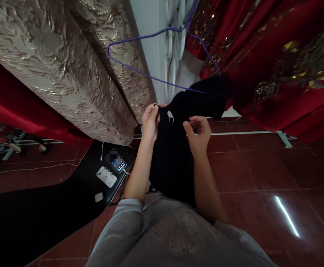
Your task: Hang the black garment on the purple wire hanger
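A black garment (175,155) hangs in front of me, with a small white label near its collar. My left hand (150,122) is closed on the garment's upper edge at the left. My right hand (198,133) pinches the cloth to the right of the label. A purple wire hanger (147,76) slants above my hands, and its right end goes into the top of the garment.
Gold embossed fabric (67,74) hangs at the upper left and red embroidered clothes (275,66) at the upper right. A black surface (53,200) at the left bears two phones (111,168) and a charger cable. The floor (262,178) is glossy dark red tile.
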{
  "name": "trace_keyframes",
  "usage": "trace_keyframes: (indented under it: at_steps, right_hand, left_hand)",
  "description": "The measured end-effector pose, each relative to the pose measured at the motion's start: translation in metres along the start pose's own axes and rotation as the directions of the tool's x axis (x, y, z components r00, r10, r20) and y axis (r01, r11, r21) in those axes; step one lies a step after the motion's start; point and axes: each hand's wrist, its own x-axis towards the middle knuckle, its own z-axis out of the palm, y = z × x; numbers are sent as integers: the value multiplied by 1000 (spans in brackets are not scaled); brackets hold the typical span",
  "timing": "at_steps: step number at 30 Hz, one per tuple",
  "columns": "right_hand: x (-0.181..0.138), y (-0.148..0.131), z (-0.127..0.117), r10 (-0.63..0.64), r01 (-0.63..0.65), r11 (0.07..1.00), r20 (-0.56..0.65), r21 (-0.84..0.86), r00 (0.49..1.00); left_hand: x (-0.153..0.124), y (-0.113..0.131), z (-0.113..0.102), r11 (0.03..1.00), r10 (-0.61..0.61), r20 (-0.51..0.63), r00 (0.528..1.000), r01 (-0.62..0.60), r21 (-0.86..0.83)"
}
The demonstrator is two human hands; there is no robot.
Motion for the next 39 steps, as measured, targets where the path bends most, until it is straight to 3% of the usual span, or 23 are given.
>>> trace_keyframes:
  at_steps: [3, 5, 7, 9, 11, 13, 15, 16, 17, 20, 23, 26, 29, 31, 34, 37, 39]
  right_hand:
    - [10, -7, 3, -108, 140, 987, 311, -83, 944]
    - [16, -13, 12, -73, 75, 997, 474, 14, 877]
    - [22, -20, 20, -16, -65, 989, 541, 131, 841]
    - [30, -28, 22, 66, -204, 962, 574, 180, 816]
    - [43, -37, 16, 118, -255, 954, 585, 156, 802]
    - [63, -46, 7, 78, -169, 979, 545, 117, 835]
    - [88, -51, 1, -31, -7, 997, 473, 78, 880]
    - [100, -50, 2, -87, 66, 996, 441, 62, 893]
    - [112, -47, 5, -134, 124, 991, 420, 51, 897]
    - [141, -20, 29, -219, 219, 975, 383, 46, 897]
    - [155, 18, 55, -192, 199, 980, 380, 21, 905]
    - [156, 42, 58, -134, 153, 988, 365, -24, 921]
    - [156, 46, 36, -128, 148, 988, 279, -53, 952]
    - [157, 42, 21, -128, 144, 988, 243, -50, 962]
    - [158, 35, 10, -113, 123, 992, 257, -22, 960]
    - [148, 24, 12, -69, 77, 997, 346, -10, 936]
    - [136, 14, 9, -84, 95, 996, 416, -5, 905]
  left_hand:
    - [-13, 23, 27, 947, 142, 315, 938, -221, 234]
    - [-14, 35, 40, 842, 199, 496, 845, -407, 356]
    - [-9, 41, 41, 739, 186, 606, 773, -517, 432]
    - [-1, 41, 30, 678, 121, 667, 736, -551, 486]
    - [7, 38, 9, 628, -7, 725, 689, -561, 539]
    - [14, 36, -15, 526, -206, 771, 602, -596, 606]
    - [21, 40, -39, 348, -403, 747, 529, -666, 660]
    - [25, 44, -50, 242, -468, 710, 525, -697, 675]
    - [31, 51, -60, 139, -500, 668, 551, -710, 690]
    - [53, 79, -87, -56, -433, 542, 720, -622, 781]
    - [73, 107, -109, 21, -247, 445, 861, -454, 891]
    - [81, 129, -127, 171, -124, 361, 924, -338, 925]
    - [82, 150, -129, 184, -94, 381, 920, -360, 914]
    - [82, 163, -114, 201, -10, 428, 904, -418, 886]
    - [82, 174, -70, 297, 148, 499, 854, -519, 801]
    - [85, 173, -17, 403, 168, 588, 791, -600, 691]
    - [89, 169, 9, 521, 146, 562, 814, -547, 656]
